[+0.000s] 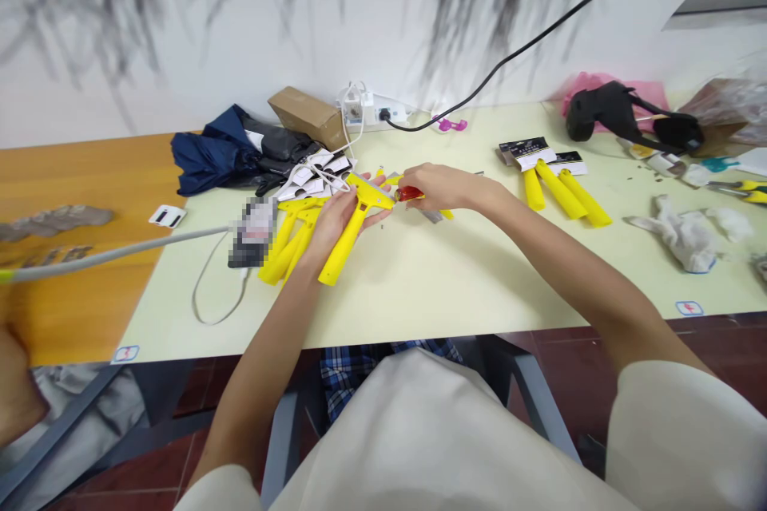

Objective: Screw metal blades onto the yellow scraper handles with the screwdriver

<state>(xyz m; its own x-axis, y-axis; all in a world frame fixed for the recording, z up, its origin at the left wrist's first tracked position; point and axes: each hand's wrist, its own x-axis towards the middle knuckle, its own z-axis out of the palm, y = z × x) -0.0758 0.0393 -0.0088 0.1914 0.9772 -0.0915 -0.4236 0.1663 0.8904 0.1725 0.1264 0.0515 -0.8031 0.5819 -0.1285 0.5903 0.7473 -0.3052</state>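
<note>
My left hand (336, 217) is closed on a yellow scraper (353, 235), its wide head up and its handle slanting down toward me. Right beside the scraper's head, my right hand (432, 185) grips a short screwdriver (410, 193) with a red, see-through handle. The screwdriver points at the head; whether its tip touches a screw there is too small to tell. Under and left of my left hand lie several more yellow scrapers (293, 235). Beneath my right hand, metal blade pieces and a yellow part (447, 214) show, partly hidden.
Yellow handles with black-and-white cards (527, 150) lie to the right. White gloves (683, 235) rest farther right. A phone (252, 233) with a cable is at the left, near a dark blue umbrella (209, 152). Behind stand a cardboard box (307, 116) and a power strip (383, 110).
</note>
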